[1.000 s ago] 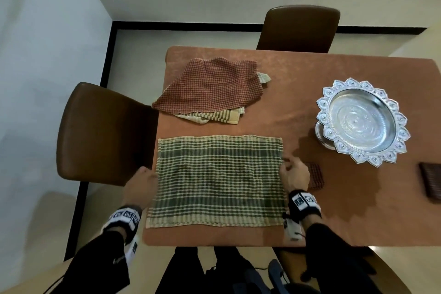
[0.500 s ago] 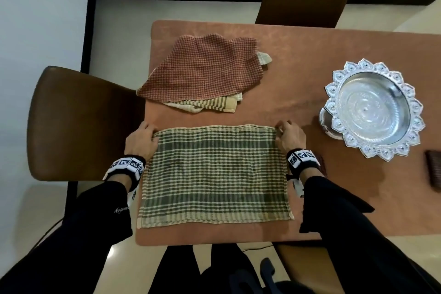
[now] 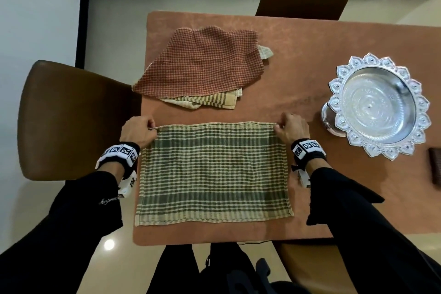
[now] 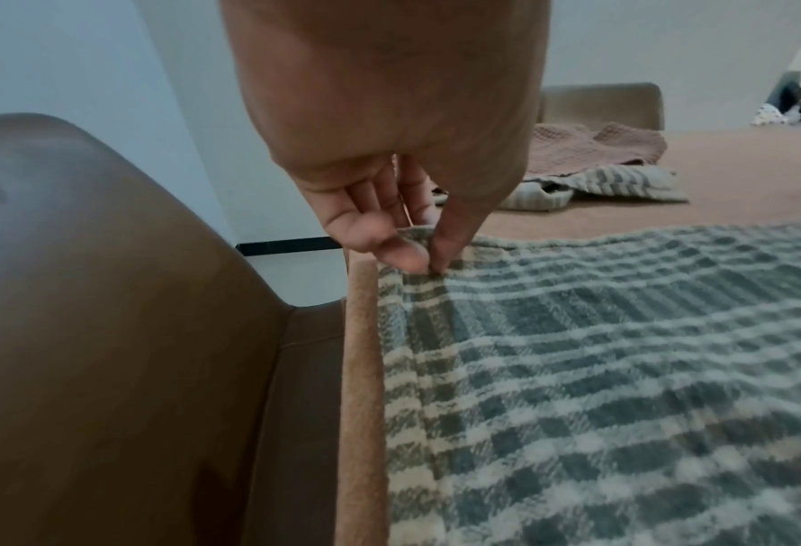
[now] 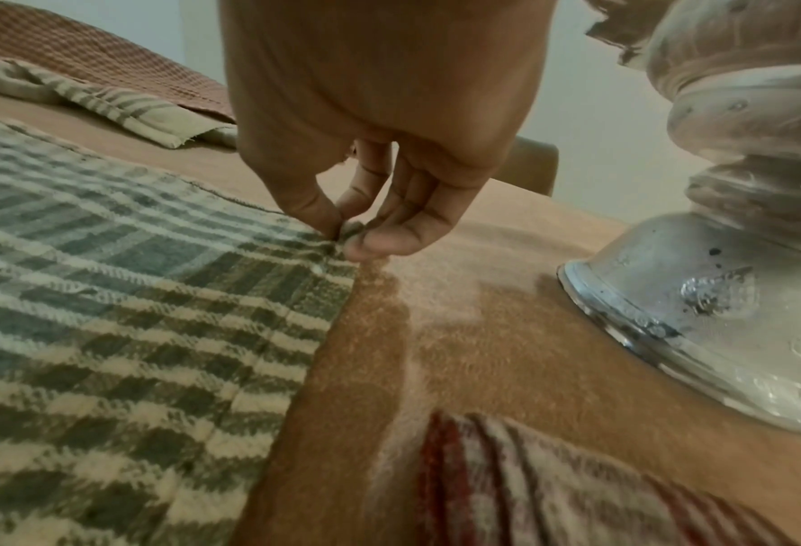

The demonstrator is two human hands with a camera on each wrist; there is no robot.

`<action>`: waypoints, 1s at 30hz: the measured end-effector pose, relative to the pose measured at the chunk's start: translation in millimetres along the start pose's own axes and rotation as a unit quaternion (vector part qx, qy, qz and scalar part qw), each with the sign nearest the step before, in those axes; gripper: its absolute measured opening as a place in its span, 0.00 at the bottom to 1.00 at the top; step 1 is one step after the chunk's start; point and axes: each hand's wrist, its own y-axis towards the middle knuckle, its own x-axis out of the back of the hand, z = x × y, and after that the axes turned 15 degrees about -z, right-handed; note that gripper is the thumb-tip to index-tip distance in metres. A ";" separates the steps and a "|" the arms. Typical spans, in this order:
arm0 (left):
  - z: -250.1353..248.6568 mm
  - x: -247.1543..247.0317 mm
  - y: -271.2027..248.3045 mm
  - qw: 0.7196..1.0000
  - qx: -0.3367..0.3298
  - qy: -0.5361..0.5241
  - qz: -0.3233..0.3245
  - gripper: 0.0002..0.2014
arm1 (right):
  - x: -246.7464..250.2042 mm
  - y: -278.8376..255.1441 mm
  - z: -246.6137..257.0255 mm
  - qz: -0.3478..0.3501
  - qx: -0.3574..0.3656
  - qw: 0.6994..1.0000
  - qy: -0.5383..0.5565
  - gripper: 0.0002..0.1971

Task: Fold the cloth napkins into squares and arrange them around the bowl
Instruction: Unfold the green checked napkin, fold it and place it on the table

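A green and cream checked napkin (image 3: pixel 212 172) lies spread flat on the near part of the brown table (image 3: pixel 298 74). My left hand (image 3: pixel 138 127) pinches its far left corner (image 4: pixel 417 251) between thumb and fingers. My right hand (image 3: pixel 290 126) pinches the far right corner (image 5: pixel 342 236) the same way. The far edge runs taut between both hands. An ornate silver pedestal bowl (image 3: pixel 378 105) stands to the right, its foot (image 5: pixel 698 314) close beside my right hand.
A red checked napkin (image 3: pixel 202 62) lies on a striped cream one (image 3: pixel 210 100) at the back left. A folded dark red napkin (image 5: pixel 553 480) sits under my right wrist, another (image 3: pixel 435 164) at the right edge. Brown chairs (image 3: pixel 71 117) stand left and behind.
Both hands slid from the napkin's side edges up to its far corners and pinched them. The far edge is now pulled straight.
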 end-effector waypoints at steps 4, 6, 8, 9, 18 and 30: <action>11.3 -0.3 2.3 0.998 0.038 -0.053 -0.026 0.06 | -7.0 -2.9 -6.9 -0.019 0.000 1.000 0.014 0.12; 15.2 -2.5 1.7 0.997 0.028 -0.054 -0.040 0.05 | -10.4 -8.0 -7.3 -0.035 0.007 0.999 0.026 0.12; 16.3 -6.5 -3.5 0.996 0.012 -0.034 -0.079 0.09 | -13.6 -17.6 -5.8 -0.073 0.008 0.996 0.046 0.15; 14.8 -9.4 -9.9 0.993 0.006 -0.021 -0.112 0.11 | -14.7 -25.1 -2.7 -0.103 0.012 0.993 0.048 0.17; -63.3 -93.1 -172.5 0.970 -0.170 -0.174 0.005 0.09 | -38.9 -169.6 61.6 -0.056 -0.371 0.768 0.519 0.11; -79.3 -127.6 -167.0 0.953 -0.298 0.014 -0.053 0.30 | -83.1 -188.8 71.9 -0.125 0.120 0.979 0.106 0.30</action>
